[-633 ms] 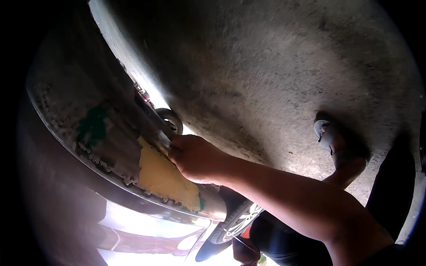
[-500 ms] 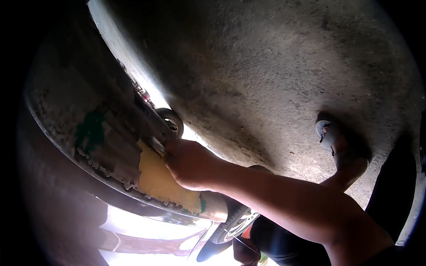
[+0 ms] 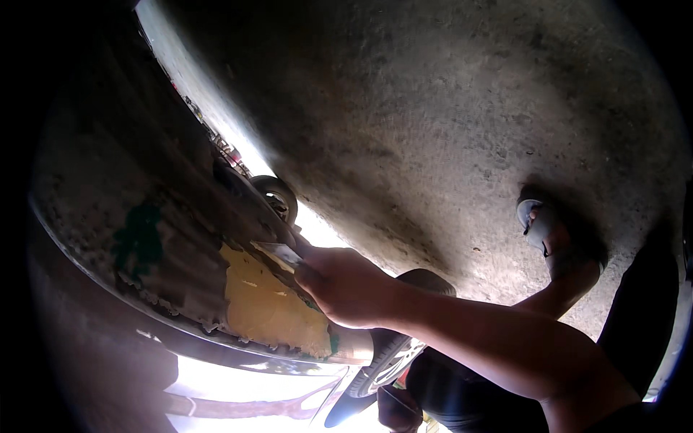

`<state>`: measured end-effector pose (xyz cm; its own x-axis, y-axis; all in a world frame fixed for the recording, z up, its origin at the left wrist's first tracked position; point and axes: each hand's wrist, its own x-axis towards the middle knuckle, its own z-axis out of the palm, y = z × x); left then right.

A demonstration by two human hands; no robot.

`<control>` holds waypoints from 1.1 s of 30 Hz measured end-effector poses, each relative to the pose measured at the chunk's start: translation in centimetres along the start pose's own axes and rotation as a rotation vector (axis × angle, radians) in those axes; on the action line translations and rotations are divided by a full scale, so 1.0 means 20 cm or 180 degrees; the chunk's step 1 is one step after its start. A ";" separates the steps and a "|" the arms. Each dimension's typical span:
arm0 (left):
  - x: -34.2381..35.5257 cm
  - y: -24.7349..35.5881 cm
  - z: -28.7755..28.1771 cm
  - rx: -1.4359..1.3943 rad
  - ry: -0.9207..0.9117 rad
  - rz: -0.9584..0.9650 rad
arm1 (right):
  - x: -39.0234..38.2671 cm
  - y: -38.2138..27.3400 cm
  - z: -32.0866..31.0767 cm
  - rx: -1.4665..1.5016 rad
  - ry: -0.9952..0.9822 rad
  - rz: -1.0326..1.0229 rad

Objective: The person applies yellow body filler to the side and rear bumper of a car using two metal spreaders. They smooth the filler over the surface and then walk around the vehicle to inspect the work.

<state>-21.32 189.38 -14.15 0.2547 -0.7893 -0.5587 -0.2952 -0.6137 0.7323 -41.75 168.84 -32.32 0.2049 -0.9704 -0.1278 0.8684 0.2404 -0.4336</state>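
My right hand (image 3: 343, 285) reaches in from the lower right, its fingers closed on a thin, flat putty spreader (image 3: 280, 253). The blade's pale edge lies at the upper border of a yellow filler patch (image 3: 267, 303) on the lower body panel of a car. Left of the patch the panel (image 3: 184, 263) is bare and greyish, with flaked paint edges and a green smear (image 3: 139, 242). I do not see my left hand. A dim brown shape (image 3: 399, 410) at the lower edge is too dark to make out.
Glossy painted bodywork (image 3: 94, 310) curves along the lower left. One car wheel (image 3: 386, 364) stands below my forearm, and another wheel (image 3: 278, 198) lies beyond my hand. Rough concrete floor (image 3: 404, 130) stretches across the top, with a sandalled foot (image 3: 540, 224) at the right.
My right hand has shifted right and slightly down, away from the panel's middle. More of the spreader blade and of the yellow patch now shows.
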 end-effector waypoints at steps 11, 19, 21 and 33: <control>0.05 0.02 0.03 0.0121 0.0290 -0.0124 | -0.05 0.02 0.16 -0.0012 0.1212 -0.1319; -0.02 -0.02 -0.03 0.0526 0.0929 -0.0048 | 0.04 0.01 0.00 -0.0016 -0.0019 0.0183; 0.00 0.01 0.02 0.0601 0.0888 -0.0142 | 0.08 -0.03 0.03 0.0136 -0.0007 -0.0023; 0.04 0.06 0.28 0.3471 0.0688 0.0964 | -0.06 0.11 0.00 0.0026 -0.0445 0.0544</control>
<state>-26.54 188.03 -15.88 0.1589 -0.9519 -0.2619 -0.9837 -0.1753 0.0403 -40.00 170.55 -33.05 0.4095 -0.9093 -0.0736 0.8192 0.4020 -0.4090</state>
